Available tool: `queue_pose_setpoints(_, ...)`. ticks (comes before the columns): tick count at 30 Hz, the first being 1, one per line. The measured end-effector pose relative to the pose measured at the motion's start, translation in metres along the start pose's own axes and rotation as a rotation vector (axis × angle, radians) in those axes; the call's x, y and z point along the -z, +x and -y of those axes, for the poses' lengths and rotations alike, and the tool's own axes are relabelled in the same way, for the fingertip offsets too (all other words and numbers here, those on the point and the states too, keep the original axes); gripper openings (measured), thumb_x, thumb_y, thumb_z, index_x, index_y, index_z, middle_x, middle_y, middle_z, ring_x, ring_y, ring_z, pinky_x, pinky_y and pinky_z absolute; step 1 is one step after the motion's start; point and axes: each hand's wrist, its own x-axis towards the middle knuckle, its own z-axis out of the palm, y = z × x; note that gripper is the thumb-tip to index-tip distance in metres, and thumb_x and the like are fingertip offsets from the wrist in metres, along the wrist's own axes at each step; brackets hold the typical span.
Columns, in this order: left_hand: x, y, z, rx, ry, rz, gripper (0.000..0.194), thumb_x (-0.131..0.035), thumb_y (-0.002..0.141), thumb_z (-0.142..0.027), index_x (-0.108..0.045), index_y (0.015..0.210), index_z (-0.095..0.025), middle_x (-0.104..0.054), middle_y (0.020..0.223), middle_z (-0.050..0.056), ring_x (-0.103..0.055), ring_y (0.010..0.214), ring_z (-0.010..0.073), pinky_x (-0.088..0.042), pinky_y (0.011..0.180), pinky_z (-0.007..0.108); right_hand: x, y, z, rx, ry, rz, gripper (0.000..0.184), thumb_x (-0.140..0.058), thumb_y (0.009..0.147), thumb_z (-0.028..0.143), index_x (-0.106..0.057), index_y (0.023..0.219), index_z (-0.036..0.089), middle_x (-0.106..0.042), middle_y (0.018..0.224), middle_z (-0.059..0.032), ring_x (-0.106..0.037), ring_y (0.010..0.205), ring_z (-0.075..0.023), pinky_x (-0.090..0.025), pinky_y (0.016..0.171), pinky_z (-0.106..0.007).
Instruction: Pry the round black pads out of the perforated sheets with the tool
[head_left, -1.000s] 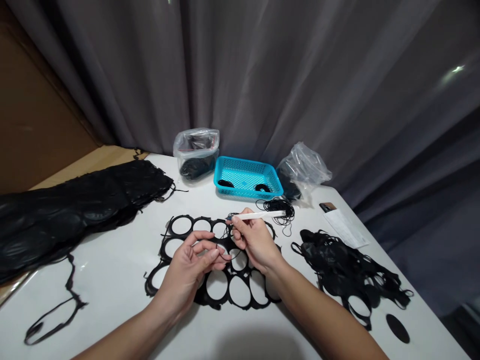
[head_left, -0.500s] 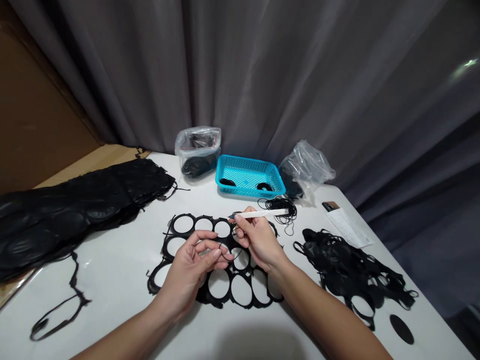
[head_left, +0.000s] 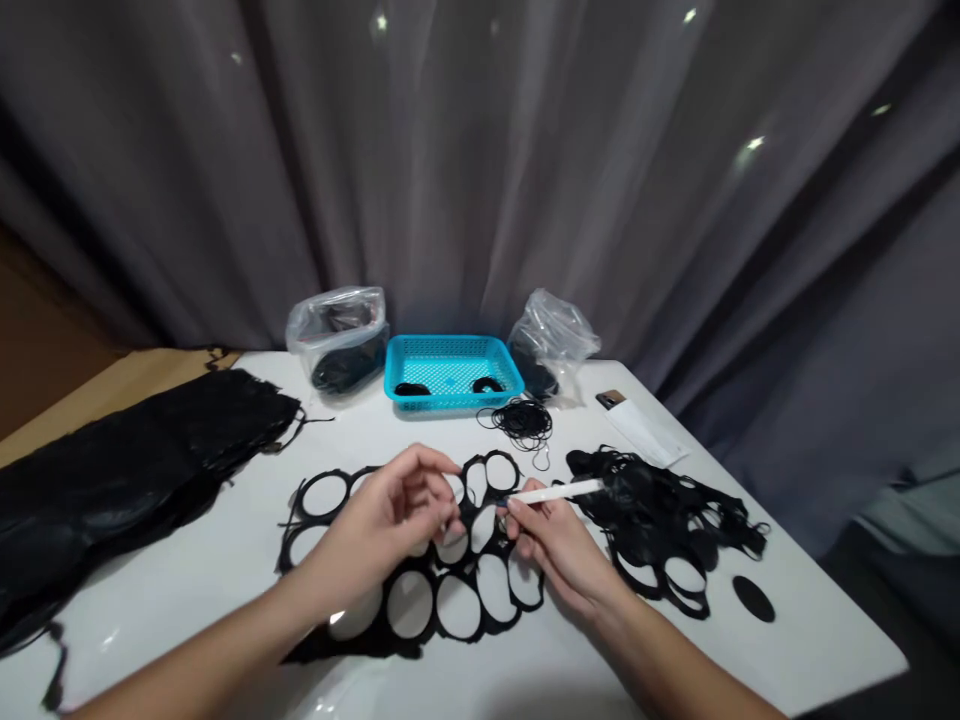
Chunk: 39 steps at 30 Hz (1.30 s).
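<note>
A black rubbery sheet with rows of round holes (head_left: pixel 425 565) lies flat on the white table. Above its middle is my left hand (head_left: pixel 420 500), fingers curled toward the thumb and a little blurred; whatever is between the fingertips, I cannot make out. My right hand (head_left: pixel 559 545), over the sheet's right side, pinches a slim white-handled tool with a dark tip (head_left: pixel 559 491). The tool's tip points left, toward my left fingers. Just behind the hands rests a tangle of thin black rings (head_left: pixel 525 420).
Toward the back stand a blue basket (head_left: pixel 454 402) with black ring bundles and two clear plastic bags (head_left: pixel 337 340) with black contents. Stacked black sheets (head_left: pixel 135 470) cover the left. At right are a black scrap heap (head_left: pixel 660 500), a black disc (head_left: pixel 753 598) and white paper (head_left: pixel 649 435).
My view has turned, so the table's things appear shifted left. My hands have drawn apart. The thin black loop seen at my left fingers before is no longer distinguishable.
</note>
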Motion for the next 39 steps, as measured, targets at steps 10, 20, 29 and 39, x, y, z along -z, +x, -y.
queue_pose_setpoints(10,-0.040,0.208,0.047,-0.136,0.516,0.156,0.032,-0.063,0.099,-0.034,-0.059,0.126,-0.017,-0.061,0.124,0.009,-0.065,0.103,0.0230,-0.056,0.087,0.043,0.056,-0.048,-0.008,0.007,0.061,-0.015,0.035,-0.084,0.077,0.040,-0.057,0.084,0.018,-0.066,0.095,-0.0074,-0.067,0.085,-0.0190,-0.045,0.047,-0.019)
queue_pose_setpoints(20,-0.073,0.102,0.043,0.105,0.012,0.659,0.079,-0.054,0.085,-0.077,-0.045,0.147,-0.029,-0.064,0.103,0.005,-0.069,0.071,0.0175,-0.053,0.070,0.032,0.046,-0.042,0.051,-0.137,0.136,0.405,0.036,-0.083,0.076,0.033,-0.061,0.098,0.015,-0.069,0.088,-0.0068,-0.071,0.074,-0.0173,-0.041,0.036,-0.013)
queue_pose_setpoints(29,-0.029,0.044,0.017,0.257,-0.188,0.394,0.065,-0.078,0.081,-0.020,-0.052,0.140,-0.026,-0.059,0.089,-0.001,-0.063,0.085,0.0148,-0.048,0.079,0.027,0.018,-0.023,0.042,-0.067,0.046,0.304,0.027,-0.085,0.075,0.029,-0.063,0.082,0.014,-0.068,0.074,-0.0018,-0.060,0.058,-0.0074,-0.044,0.047,-0.013)
queue_pose_setpoints(39,-0.016,0.022,0.046,0.045,0.148,-0.021,0.032,-0.064,0.091,-0.031,-0.063,0.121,-0.022,-0.064,0.093,0.005,-0.065,0.091,0.0222,-0.048,0.087,0.035,-0.001,0.000,0.031,-0.169,0.090,0.462,0.032,-0.085,0.072,0.029,-0.056,0.076,0.016,-0.070,0.079,-0.0031,-0.042,0.043,-0.0018,-0.021,0.033,-0.012)
